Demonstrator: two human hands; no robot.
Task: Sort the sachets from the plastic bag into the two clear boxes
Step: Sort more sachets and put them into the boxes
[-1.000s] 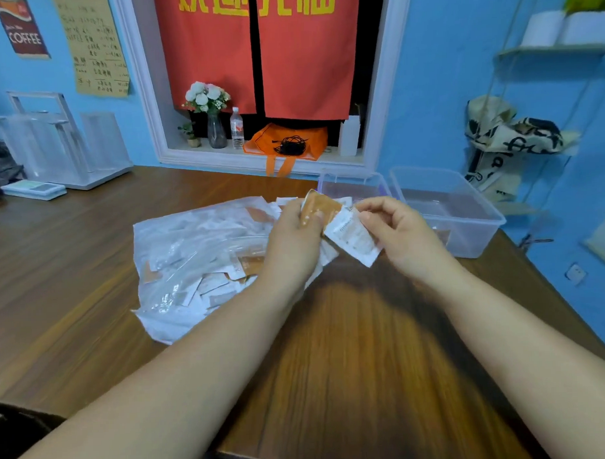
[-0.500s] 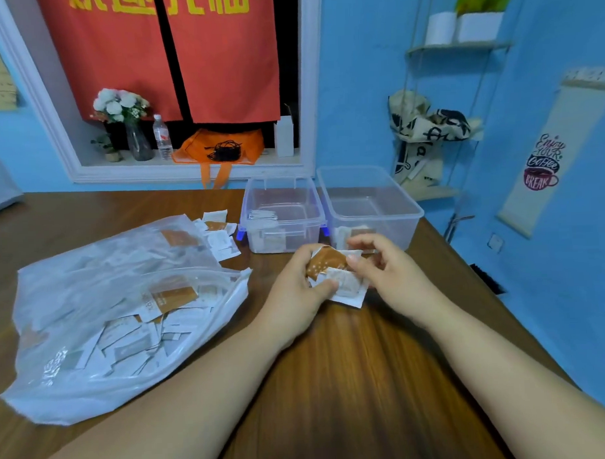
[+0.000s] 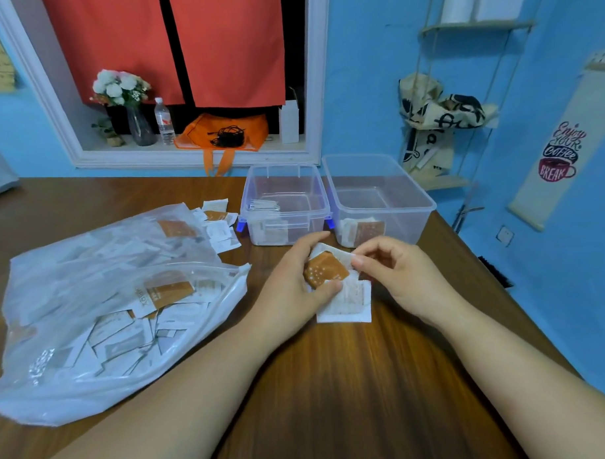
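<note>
Left hand [image 3: 289,284]: curling round the speckled brown sachet [image 3: 325,271], thumb pressing its near edge.
Right hand [image 3: 399,277]: pinching the white sachet [image 3: 348,303] lying beneath it.

Your view: bright, even indoor light, source not in frame. Broad pale sheen on the near table [image 3: 334,393]; small glints on the plastic bag [image 3: 75,340]. Shadows faint. Wide-angle lens bends the far window frame [image 3: 318,91]; right edge soft.
</note>
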